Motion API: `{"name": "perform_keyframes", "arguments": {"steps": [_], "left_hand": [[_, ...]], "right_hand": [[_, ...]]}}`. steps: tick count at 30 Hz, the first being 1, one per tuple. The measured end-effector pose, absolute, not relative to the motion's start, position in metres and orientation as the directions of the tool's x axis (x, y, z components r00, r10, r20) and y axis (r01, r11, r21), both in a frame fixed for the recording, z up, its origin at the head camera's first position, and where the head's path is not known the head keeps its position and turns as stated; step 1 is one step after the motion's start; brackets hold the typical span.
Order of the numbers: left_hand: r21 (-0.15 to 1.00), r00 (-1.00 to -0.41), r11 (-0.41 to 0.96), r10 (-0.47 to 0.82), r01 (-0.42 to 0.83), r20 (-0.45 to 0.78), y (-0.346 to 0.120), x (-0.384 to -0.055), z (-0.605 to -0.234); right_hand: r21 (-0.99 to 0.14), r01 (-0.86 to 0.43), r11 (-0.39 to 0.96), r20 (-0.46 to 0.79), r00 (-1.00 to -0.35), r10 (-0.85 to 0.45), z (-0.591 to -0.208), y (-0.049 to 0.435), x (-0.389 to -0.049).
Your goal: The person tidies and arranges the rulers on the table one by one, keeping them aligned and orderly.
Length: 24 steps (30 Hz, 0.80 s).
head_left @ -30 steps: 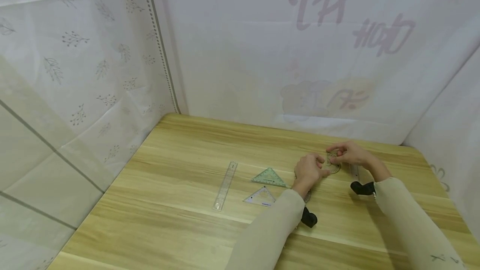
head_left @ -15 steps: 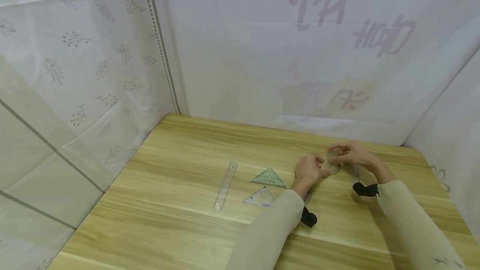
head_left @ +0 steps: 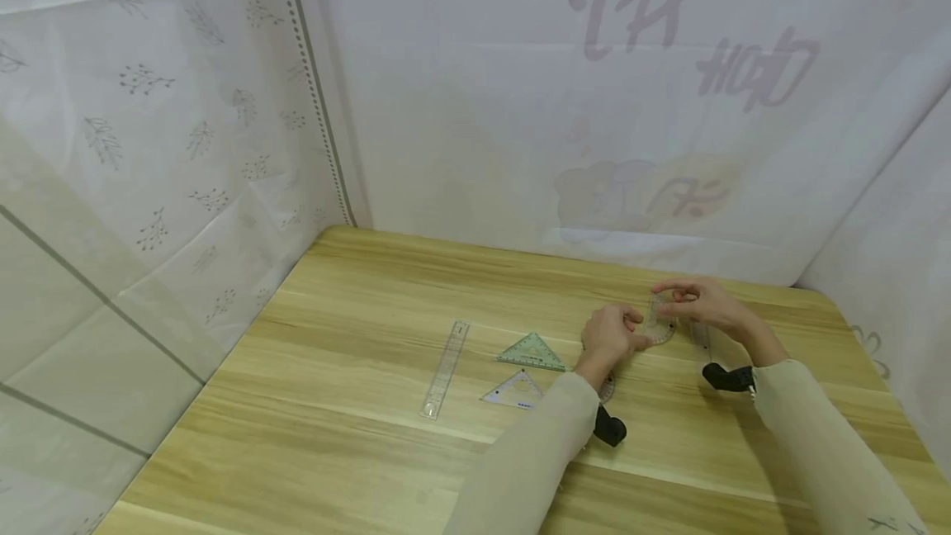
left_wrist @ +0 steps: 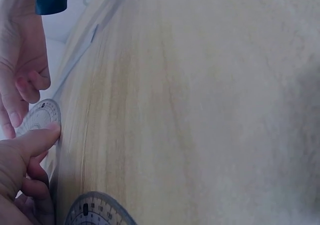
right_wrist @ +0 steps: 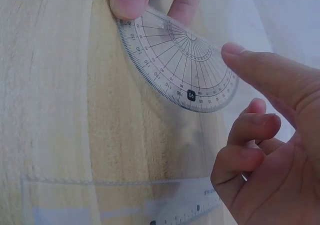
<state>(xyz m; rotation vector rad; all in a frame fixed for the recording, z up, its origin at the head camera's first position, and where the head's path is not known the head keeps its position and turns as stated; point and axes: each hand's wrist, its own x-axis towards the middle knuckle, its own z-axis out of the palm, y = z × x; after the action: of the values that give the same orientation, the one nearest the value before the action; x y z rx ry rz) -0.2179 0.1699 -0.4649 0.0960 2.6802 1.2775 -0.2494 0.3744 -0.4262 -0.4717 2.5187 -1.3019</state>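
Desk: yellow wood-grain, streaks running roughly across the frame, far corners rounded. White sheeting stands behind and on both sides. Back sheet carries faded mauve lettering (upper right) plus a pale cloud-like print lower down. Left sheet has grey leaf-and-berry sprigs, and a dotted dark strip runs down the corner.

Clear protractor is right of centre, near the far desk edge, straight side facing left. Left hand pinches its lower end, thumb on the face. Right hand is at the upper end, one digit extended to the straight edge, other fingers curled (can't tell if it's really gripping).

Clear straight ruler lies left of centre, well apart from the hands. Right of it: green set square, lilac-tinted set square just below. Second protractor sits partly hidden by the left wrist; another clear ruler lies below the right hand. Beige sleeves, black wrist cameras.
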Motion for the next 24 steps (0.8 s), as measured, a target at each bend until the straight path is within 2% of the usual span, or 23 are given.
{"name": "perform_keyframes", "arguments": {"steps": [11, 16, 19, 24], "left_hand": [[0.813, -0.981, 0.58, 0.129, -0.042, -0.143, 0.166, -0.22, -0.463], [0.825, -0.98, 0.562, 0.131, -0.051, -0.15, 0.164, -0.221, -0.462], [0.852, -0.976, 0.52, 0.153, -0.055, -0.157, 0.159, -0.219, -0.458], [0.91, -0.962, 0.413, 0.23, -0.039, -0.146, 0.151, -0.217, -0.448]], "right_hand": [[-0.818, -0.128, 0.56, -0.103, -0.927, -0.361, -0.425, 0.371, -0.252], [-0.76, -0.148, 0.632, -0.111, -0.93, -0.351, -0.426, 0.372, -0.253], [-0.737, -0.173, 0.653, -0.11, -0.923, -0.368, -0.424, 0.373, -0.252], [-0.783, -0.191, 0.592, -0.091, -0.906, -0.412, -0.413, 0.376, -0.251]]}}
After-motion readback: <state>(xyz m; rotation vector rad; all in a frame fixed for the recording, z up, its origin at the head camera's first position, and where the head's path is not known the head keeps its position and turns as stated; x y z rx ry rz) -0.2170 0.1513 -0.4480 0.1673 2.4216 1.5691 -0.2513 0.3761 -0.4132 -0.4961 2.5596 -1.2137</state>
